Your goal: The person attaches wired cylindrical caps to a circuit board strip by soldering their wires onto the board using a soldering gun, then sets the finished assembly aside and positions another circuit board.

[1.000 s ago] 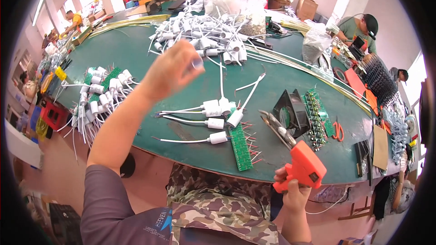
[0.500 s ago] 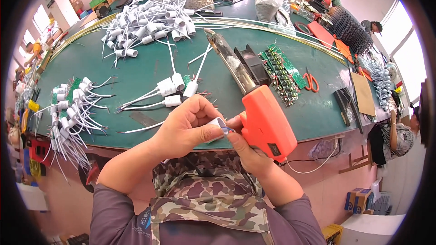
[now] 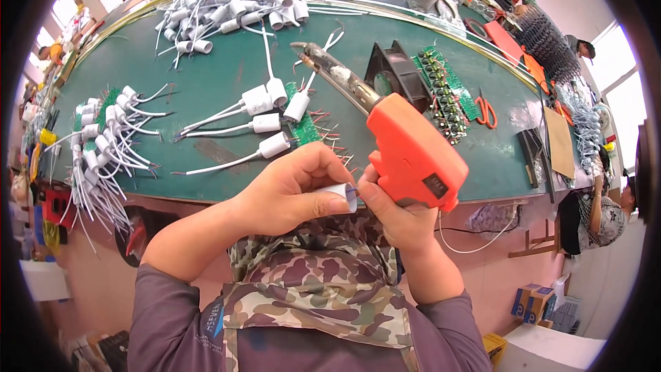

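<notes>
My left hand (image 3: 292,189) pinches the small white socket (image 3: 342,196) just off the table's (image 3: 206,83) near edge | right hand (image 3: 399,217) grips the orange soldering gun (image 3: 406,155), fingertips touching the socket's wires | socket looks light, rigid, slippery; hold its body, not the thin leads.

The person wears a grey-purple long-sleeved top, the sleeves (image 3: 175,303) pushed up to the elbows, with a small blue-and-white print on the left sleeve. Over the chest lies a camouflage bib (image 3: 317,289) in green, brown and cream. Both forearms are bare.
</notes>
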Available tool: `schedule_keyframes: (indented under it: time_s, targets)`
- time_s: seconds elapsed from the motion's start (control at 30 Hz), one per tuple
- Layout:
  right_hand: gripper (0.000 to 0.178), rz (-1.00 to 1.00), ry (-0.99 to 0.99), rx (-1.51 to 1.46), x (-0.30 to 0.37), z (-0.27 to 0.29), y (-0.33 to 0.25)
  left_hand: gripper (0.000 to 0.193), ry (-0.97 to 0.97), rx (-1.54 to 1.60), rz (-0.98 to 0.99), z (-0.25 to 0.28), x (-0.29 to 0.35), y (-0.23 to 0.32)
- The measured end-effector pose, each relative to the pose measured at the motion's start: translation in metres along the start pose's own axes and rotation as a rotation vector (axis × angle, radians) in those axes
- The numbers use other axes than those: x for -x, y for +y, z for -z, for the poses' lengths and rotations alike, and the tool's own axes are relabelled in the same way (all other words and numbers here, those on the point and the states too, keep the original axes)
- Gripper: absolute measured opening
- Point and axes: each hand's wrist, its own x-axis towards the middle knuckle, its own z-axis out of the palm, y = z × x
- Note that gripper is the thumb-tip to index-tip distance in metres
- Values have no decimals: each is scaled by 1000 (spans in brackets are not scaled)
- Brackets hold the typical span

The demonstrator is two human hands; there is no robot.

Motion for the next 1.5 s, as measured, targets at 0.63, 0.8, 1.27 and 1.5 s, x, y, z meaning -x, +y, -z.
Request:
schedule_keyframes:
  time_s: [0.63, 0.8, 1.27, 1.5]
  targets:
    - [32, -134, 92, -120, 7, 1, 14, 29, 18, 40, 175, 18, 0, -10]
    - [25, -103, 154, -146, 5, -4, 17, 33, 100, -414, -19, 15, -1, -10]
    - [37, -113, 62, 33, 17, -8, 34, 19, 190, -638, -39, 1, 5, -16]
    - [35, -13, -33, 449, 31, -6, 38, 26, 248, -282, -176, -7, 24, -50]
